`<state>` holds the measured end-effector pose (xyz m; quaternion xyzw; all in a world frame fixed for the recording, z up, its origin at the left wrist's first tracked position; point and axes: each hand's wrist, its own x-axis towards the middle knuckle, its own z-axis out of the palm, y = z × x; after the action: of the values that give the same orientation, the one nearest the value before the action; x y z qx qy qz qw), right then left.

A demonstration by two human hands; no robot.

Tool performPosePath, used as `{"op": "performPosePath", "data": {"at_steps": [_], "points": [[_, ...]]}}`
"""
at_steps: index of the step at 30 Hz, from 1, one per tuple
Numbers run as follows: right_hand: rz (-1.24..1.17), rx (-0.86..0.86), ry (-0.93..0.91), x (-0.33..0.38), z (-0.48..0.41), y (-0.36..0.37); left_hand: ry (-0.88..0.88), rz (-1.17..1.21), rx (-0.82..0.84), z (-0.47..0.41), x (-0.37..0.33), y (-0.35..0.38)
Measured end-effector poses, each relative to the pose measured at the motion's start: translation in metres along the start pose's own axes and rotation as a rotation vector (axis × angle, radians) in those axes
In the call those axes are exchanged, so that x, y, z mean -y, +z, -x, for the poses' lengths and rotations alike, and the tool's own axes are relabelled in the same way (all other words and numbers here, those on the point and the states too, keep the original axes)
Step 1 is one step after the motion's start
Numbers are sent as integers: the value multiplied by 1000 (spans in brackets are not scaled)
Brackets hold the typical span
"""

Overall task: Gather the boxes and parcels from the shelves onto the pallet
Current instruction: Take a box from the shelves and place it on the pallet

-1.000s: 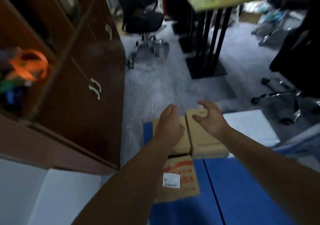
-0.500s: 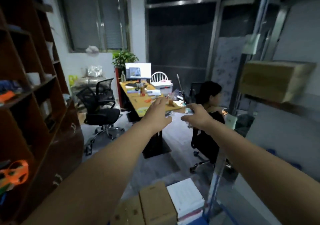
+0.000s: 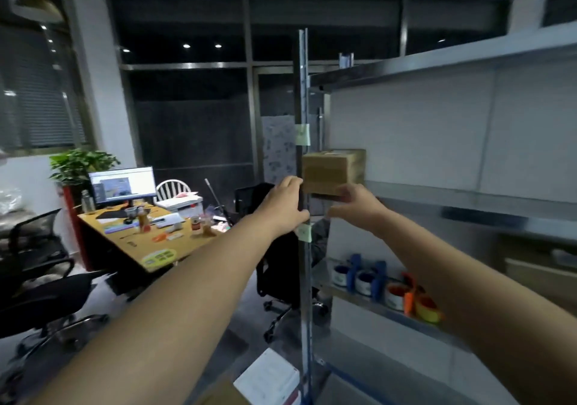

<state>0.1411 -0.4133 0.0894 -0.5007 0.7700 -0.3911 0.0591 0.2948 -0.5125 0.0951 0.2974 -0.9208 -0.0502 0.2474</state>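
Observation:
A brown cardboard box [image 3: 332,170] stands at the left end of a metal shelf [image 3: 437,193] at about chest height. My left hand [image 3: 285,204] reaches in front of the shelf's upright post, its fingertips at the box's lower left corner. My right hand [image 3: 356,204] is at the box's lower front edge, fingers spread and slightly bent. Neither hand visibly grips the box. At the bottom edge lie a white box [image 3: 268,379] and the corner of a brown box [image 3: 218,397], low on the floor.
The steel upright post [image 3: 304,107] stands between my hands. Tape rolls and cups [image 3: 368,279] fill the lower shelf. A black office chair [image 3: 278,267] sits just left of the rack. A cluttered wooden desk [image 3: 146,245] with a monitor stands further left.
The view has swung up from the boxes on the blue pallet to the metal rack. Both hands have risen and reached the brown box on the shelf.

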Motion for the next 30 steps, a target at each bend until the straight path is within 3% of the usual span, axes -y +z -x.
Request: {"op": "performPosePath", "data": {"at_steps": [6, 15, 21, 30], "points": [[154, -141, 151, -49, 79, -83, 210, 111, 120, 12, -102, 36], [275, -307, 344, -130, 208, -215, 430, 211, 167, 35, -277, 74], [317, -323, 560, -198, 338, -297, 607, 291, 297, 78, -429, 115], [360, -539, 857, -273, 549, -419, 876, 423, 521, 167, -650, 185]]}}
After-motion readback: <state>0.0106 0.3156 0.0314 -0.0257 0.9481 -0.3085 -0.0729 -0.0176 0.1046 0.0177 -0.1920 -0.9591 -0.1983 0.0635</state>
